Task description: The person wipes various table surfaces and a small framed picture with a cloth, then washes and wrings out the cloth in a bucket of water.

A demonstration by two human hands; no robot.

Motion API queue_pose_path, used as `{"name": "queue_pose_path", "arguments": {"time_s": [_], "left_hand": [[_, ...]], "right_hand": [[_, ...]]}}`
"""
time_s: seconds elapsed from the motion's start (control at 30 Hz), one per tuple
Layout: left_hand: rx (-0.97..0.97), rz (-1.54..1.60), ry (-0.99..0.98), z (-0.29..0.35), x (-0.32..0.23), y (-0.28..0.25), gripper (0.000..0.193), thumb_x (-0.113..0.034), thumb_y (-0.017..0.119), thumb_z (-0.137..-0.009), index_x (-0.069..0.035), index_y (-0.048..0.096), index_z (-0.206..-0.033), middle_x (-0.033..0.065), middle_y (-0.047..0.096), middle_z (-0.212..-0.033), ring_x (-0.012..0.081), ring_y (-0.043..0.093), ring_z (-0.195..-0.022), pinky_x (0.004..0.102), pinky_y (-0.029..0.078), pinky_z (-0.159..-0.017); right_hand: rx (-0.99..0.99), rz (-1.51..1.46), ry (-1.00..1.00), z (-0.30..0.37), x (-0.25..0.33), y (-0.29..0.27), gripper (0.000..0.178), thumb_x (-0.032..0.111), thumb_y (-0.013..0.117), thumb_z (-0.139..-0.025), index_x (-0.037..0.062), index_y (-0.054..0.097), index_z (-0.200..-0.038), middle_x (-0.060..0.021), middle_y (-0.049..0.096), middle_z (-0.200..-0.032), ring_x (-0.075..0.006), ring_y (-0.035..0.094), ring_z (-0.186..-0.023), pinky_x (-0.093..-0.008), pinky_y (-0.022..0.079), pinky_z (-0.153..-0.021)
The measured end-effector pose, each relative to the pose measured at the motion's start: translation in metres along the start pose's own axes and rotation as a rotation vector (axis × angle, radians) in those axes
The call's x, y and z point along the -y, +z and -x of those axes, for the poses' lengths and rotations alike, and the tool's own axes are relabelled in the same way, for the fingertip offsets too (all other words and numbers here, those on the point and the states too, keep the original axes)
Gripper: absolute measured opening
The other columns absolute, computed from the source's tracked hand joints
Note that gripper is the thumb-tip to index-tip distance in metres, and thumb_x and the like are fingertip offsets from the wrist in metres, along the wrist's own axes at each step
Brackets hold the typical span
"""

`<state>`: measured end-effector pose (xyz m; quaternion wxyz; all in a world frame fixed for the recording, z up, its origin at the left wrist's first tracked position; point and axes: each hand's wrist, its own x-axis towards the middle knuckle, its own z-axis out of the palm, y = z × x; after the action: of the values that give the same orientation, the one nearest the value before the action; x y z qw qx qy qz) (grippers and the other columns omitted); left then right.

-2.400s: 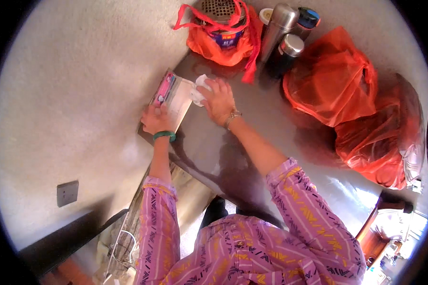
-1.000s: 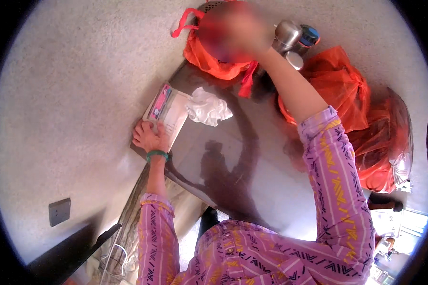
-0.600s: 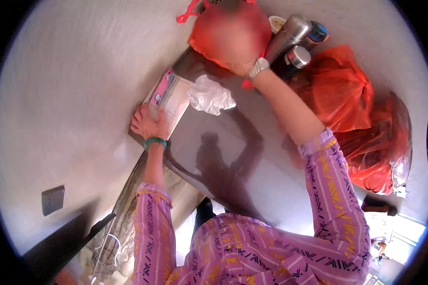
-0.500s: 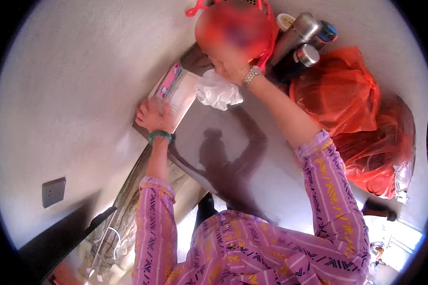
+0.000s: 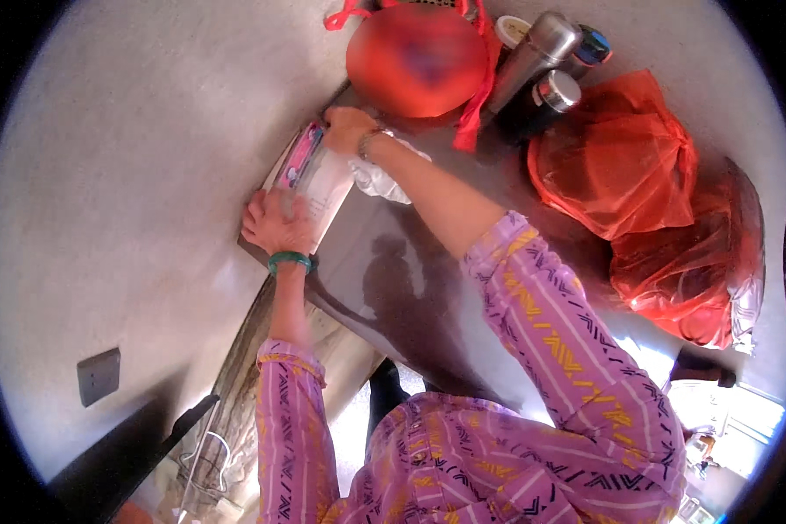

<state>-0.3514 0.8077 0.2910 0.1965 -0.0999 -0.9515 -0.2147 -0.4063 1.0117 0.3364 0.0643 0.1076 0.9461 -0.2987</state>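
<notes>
A stack of papers or thin books (image 5: 332,196) lies at the far left of the dark table, along the wall. A pink printed strip or case (image 5: 301,153) shows along its left side. My left hand (image 5: 275,223), with a green bangle at the wrist, rests on the near end, fingers spread. Curled at the far end is my right hand (image 5: 349,131), and whatever its fingers hold is hidden. A crumpled white cloth or thin bag (image 5: 382,179) sits beside the stack, partly under my right wrist.
A red bag or basket (image 5: 419,61) stands at the back. Beside it are a silver flask (image 5: 546,44) and a dark flask (image 5: 546,105). Red plastic bags (image 5: 620,157) fill the right side. A grey wall socket (image 5: 99,376) is at left.
My right hand has moved left from beside the red bag and white crumpled thing to the far end of the stack. My left hand stays on the near end.
</notes>
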Motion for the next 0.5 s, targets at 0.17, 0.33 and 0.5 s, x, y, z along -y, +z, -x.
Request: {"name": "queue_pose_path", "arguments": {"time_s": [0.17, 0.33, 0.5], "left_hand": [[0.017, 0.022, -0.018, -0.004, -0.011, -0.006, 0.043, -0.046, 0.066, -0.065, -0.020, 0.062, -0.099, 0.0059, 0.053, -0.116, 0.0318, 0.041, -0.113, 0.0512, 0.027, -0.094], [-0.023, -0.010, 0.049, -0.002, -0.005, -0.013, 0.050, -0.055, 0.067, -0.065, -0.020, 0.063, -0.101, 0.0083, 0.054, -0.114, 0.0338, 0.045, -0.110, 0.0512, 0.031, -0.092], [0.048, 0.016, 0.094, 0.004, -0.007, -0.020, 0.043, -0.051, 0.067, -0.067, -0.018, 0.066, -0.095, 0.0075, 0.054, -0.112, 0.0308, 0.045, -0.109, 0.0491, 0.031, -0.092]], "right_hand": [[-0.162, -0.025, -0.110, 0.014, -0.011, 0.001, 0.029, 0.013, 0.051, -0.070, 0.0042, 0.060, -0.096, -0.0220, 0.062, -0.098, -0.0356, 0.059, -0.095, -0.0430, 0.046, -0.083], [-0.140, 0.076, -0.107, 0.037, 0.001, -0.006, 0.030, 0.011, 0.050, -0.070, 0.0051, 0.057, -0.098, -0.0222, 0.062, -0.094, -0.0364, 0.059, -0.092, -0.0448, 0.046, -0.081], [-0.076, -0.039, -0.035, 0.059, -0.013, -0.002, 0.032, 0.012, 0.056, -0.067, 0.0024, 0.056, -0.097, -0.0214, 0.063, -0.096, -0.0370, 0.060, -0.095, -0.0451, 0.047, -0.082]]}}
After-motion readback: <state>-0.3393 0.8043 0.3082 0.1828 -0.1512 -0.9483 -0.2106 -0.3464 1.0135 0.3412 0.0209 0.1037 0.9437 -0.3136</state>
